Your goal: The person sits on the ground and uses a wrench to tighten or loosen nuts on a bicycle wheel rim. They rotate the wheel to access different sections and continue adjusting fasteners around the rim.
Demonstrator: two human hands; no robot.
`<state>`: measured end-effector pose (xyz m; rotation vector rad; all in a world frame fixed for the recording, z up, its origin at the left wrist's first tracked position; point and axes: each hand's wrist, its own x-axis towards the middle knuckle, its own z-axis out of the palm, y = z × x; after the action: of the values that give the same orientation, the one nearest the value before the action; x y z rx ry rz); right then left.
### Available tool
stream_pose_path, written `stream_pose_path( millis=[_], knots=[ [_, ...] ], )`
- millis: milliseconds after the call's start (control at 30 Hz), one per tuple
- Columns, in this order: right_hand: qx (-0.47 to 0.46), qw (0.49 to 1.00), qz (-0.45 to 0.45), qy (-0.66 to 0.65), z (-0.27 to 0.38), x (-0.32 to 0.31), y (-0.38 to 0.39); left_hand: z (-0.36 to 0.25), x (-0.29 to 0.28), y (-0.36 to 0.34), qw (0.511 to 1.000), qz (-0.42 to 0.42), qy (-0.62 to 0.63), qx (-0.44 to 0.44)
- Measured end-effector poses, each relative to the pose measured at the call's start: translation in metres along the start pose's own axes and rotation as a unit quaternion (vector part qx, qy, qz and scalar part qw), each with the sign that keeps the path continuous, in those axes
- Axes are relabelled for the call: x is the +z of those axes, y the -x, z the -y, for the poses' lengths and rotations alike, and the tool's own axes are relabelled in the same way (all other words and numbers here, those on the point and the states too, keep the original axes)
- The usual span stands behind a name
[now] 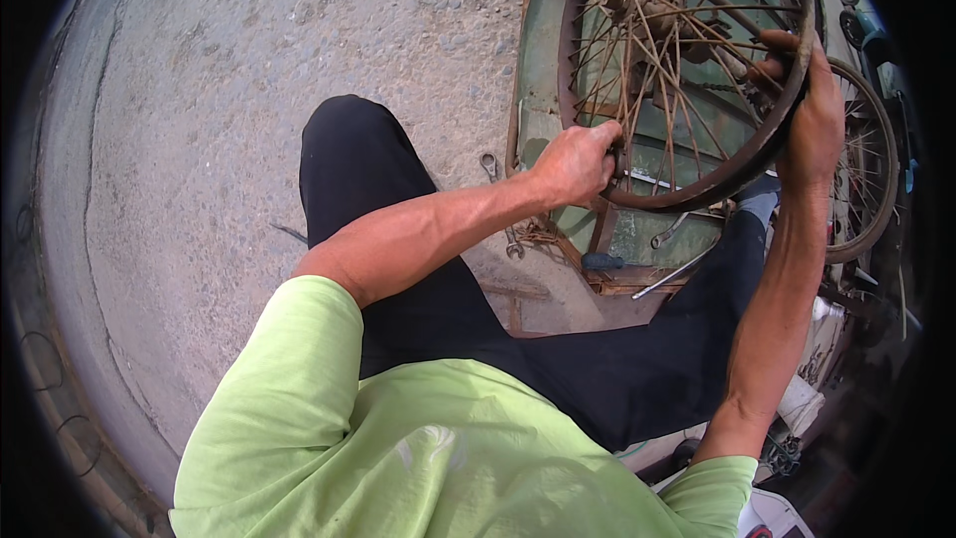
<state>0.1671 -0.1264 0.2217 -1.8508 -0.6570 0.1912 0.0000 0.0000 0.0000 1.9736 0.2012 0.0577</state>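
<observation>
A rusty spoked wheel (712, 185) stands tilted in front of me at the upper right, its thin brown spokes running in to a hub (619, 0). My left hand (578, 164) is closed on the rim at its lower left, thumb toward the spokes. On the right side, my right hand (815, 115) grips the rim, with fingers reaching round to the spoke side. Below the wheel lie a dark-blue handled tool (600, 261), a long metal rod (675, 275) and a small wrench (669, 231).
Under the wheel is a worn green metal panel (566, 224) with a wooden edge. Another spoked wheel (878, 214) stands at the far right among clutter. A wrench (514, 245) lies near my knee on the rough concrete ground (209, 130). My legs are spread below the wheel.
</observation>
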Motion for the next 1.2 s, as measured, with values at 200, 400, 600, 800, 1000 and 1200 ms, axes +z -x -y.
stream_pose_path(
  millis=[200, 400, 600, 800, 1000, 1200],
  knots=[
    [0.005, 1.0, -0.003, -0.006, -0.001, 0.001, -0.001, 0.003, -0.025, -0.002, 0.993, 0.092, 0.014, 0.076],
    [0.012, 1.0, 0.002, -0.013, 0.002, 0.001, -0.007, 0.007, -0.032, -0.012, 0.986, 0.112, 0.037, 0.114],
    [0.02, 1.0, -0.01, -0.003, 0.008, -0.002, -0.017, -0.001, -0.028, 0.004, 0.986, 0.068, 0.115, 0.101],
    [0.023, 1.0, -0.003, -0.013, 0.011, -0.003, -0.02, -0.001, -0.004, 0.013, 0.988, -0.035, 0.102, 0.111],
    [0.015, 1.0, 0.01, -0.007, 0.011, 0.0, -0.019, -0.002, 0.009, 0.017, 0.983, -0.102, 0.14, 0.064],
    [0.022, 1.0, 0.014, -0.003, 0.013, 0.0, -0.015, 0.002, 0.01, 0.007, 0.909, -0.006, 0.411, -0.074]
  ],
)
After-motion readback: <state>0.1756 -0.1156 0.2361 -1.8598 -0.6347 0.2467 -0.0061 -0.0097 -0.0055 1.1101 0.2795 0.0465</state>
